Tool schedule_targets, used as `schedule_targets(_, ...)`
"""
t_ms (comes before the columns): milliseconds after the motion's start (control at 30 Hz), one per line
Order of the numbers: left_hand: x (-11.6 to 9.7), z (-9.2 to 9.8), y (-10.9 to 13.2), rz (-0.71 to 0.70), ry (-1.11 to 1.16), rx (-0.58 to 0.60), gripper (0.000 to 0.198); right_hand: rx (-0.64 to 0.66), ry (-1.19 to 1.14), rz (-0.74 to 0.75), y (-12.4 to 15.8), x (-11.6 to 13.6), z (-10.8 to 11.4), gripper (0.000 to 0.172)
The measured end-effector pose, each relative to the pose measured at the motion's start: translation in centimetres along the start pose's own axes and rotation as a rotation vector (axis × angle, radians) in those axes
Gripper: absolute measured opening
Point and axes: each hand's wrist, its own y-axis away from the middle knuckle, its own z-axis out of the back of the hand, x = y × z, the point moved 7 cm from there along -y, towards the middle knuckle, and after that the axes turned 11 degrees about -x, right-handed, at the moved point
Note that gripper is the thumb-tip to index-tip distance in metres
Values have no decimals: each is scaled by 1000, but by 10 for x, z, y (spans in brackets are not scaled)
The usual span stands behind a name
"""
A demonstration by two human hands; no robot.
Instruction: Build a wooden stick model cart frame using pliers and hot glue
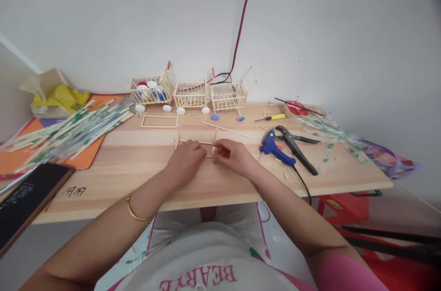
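A small frame of thin wooden sticks, with short uprights at its corners, lies on the wooden table in front of me. My left hand rests over its near left part, fingers bent and closed on it; the fingertips are partly hidden. At the right end, my right hand pinches the frame near a corner upright, thumb and fingers together. Whether a separate small piece is between those fingers, I cannot tell. Behind the hands lies a flat stick rectangle, and loose thin sticks are to its right.
Three stick-built carts on wheels line the wall. To the right lie a blue glue gun, a black-handled cutter and a yellow-handled screwdriver. Bundled sticks and a dark digital display occupy the left side.
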Motion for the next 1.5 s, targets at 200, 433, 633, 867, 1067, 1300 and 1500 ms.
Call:
schedule_targets(200, 0, -1, 0, -8, 51, 0, 20, 18, -47, 70, 0, 14, -1, 15)
schedule_targets(433, 0, -1, 0, -2, 38, 13, 19, 60, -88, 25, 0, 11, -1, 10)
schedule_targets(633, 0, -2, 0, -3, 33, 24, 18, 50, -80, 46, 0, 10, 0, 11)
schedule_targets(867, 0, -2, 0, 4, 35, 28, 20, 47, -62, 66, -1, 8, -3, 11)
schedule_targets(1067, 0, -1, 0, 6, 37, 38, 20, 40, -76, 67, 0, 8, -3, 10)
schedule_targets(1300, -1, 0, -1, 15, 40, 35, 22, 29, -35, 66, 2, 5, -3, 9)
schedule_targets(1500, -1, -1, 0, 13, 34, 42, 20, 22, -32, 69, 2, 5, -3, 12)
